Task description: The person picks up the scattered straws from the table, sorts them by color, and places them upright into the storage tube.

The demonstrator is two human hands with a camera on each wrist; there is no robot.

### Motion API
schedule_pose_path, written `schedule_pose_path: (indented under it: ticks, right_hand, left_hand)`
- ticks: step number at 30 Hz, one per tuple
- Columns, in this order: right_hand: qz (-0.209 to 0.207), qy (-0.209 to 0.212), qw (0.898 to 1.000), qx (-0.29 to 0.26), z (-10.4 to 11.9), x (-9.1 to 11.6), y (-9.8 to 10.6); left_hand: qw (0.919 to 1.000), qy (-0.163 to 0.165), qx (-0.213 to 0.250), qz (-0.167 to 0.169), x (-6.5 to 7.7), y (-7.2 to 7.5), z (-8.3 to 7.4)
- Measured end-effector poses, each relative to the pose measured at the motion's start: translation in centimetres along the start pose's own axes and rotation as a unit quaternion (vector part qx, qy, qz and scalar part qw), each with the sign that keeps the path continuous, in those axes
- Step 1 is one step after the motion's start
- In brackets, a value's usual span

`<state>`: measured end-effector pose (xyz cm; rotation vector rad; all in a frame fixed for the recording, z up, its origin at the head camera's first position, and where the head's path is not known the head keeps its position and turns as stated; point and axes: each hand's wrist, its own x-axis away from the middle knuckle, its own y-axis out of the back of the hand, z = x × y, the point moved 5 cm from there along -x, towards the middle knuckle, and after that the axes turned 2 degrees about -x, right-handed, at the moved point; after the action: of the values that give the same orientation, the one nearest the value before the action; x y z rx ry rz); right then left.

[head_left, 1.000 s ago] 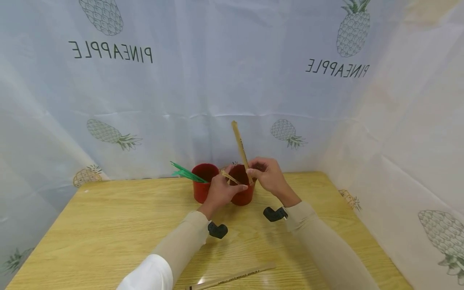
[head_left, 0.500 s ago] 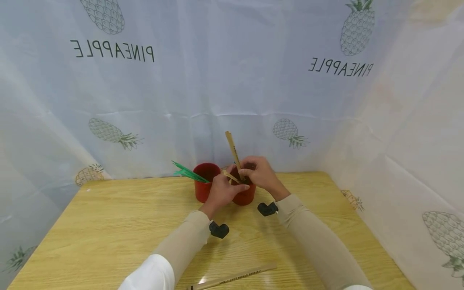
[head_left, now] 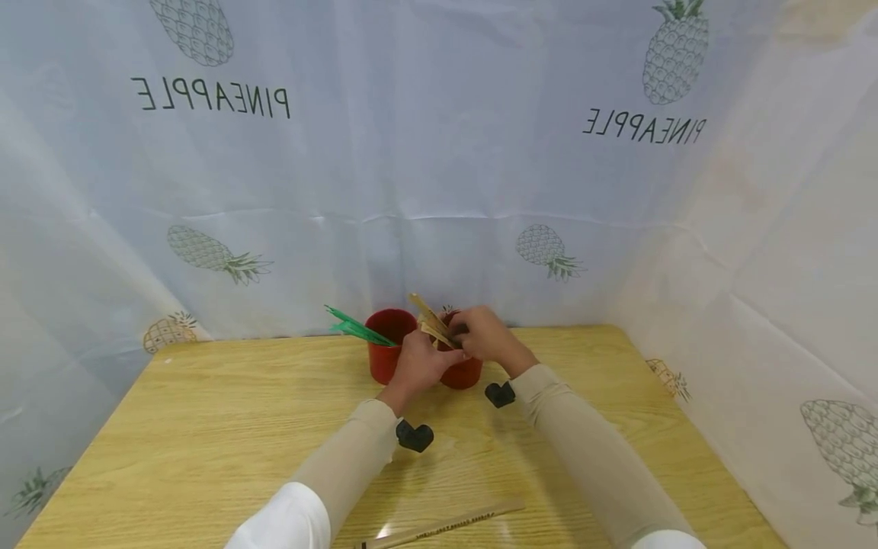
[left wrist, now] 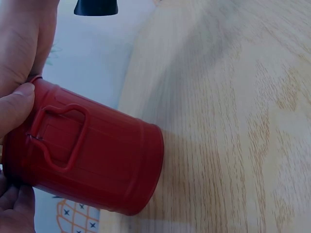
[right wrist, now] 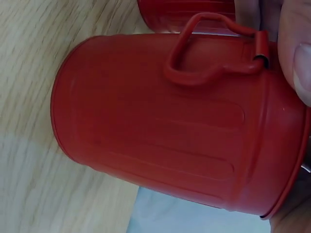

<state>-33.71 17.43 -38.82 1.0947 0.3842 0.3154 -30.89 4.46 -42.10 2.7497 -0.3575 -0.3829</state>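
Note:
Two small red metal buckets stand side by side at the back of the table. My left hand [head_left: 418, 362] grips the rim of the right bucket [head_left: 462, 375], thumb on the near side; the left wrist view shows that thumb beside the bucket's handle [left wrist: 80, 138]. My right hand [head_left: 485, 335] reaches into this bucket's mouth, pinching the lower part of a slim brown paper-wrapped stick [head_left: 425, 308]. The stick tilts left over the rim, near another brown wrapped piece [head_left: 435, 332]. Its lower end and my right fingertips are mostly hidden. The left bucket [head_left: 380, 366] holds green strips [head_left: 358, 329].
Another brown wrapped stick [head_left: 442, 524] with dark lettering lies across the table's front. A white curtain [head_left: 439, 152] printed with pineapples hangs close behind the buckets and along the right side. The wooden table [head_left: 226, 427] spreads out to the left.
My right hand has moved left and down over the right bucket. The stick it holds has sunk lower and now tilts farther left. My left hand stays on the rim.

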Motion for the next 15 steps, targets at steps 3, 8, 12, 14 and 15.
schedule_pose_path:
  ticks: [3,8,12,14,15]
  right_hand:
    - [0.013,-0.003,1.0,0.017,0.07,-0.15,-0.01]
    - [-0.001,-0.022,0.999,0.027,-0.29,-0.08,0.12]
    - [-0.034,-0.037,0.999,0.007,-0.53,0.31,0.33]
    - [-0.057,-0.036,0.997,-0.026,-0.53,0.61,0.52]
    - [-0.07,-0.036,0.996,-0.049,-0.5,0.8,0.67]
  left_hand:
    - [1.0,-0.006,-0.001,-0.003,-0.01,0.07,-0.04]
    - [0.9995,-0.029,-0.014,0.002,-0.25,-0.11,-0.23]
    - [0.9994,-0.029,-0.019,0.005,-0.3,-0.13,-0.27]
    - [0.9995,-0.026,-0.018,0.002,-0.28,-0.03,-0.25]
    - [0.9996,-0.023,-0.016,0.0,-0.28,0.05,-0.24]
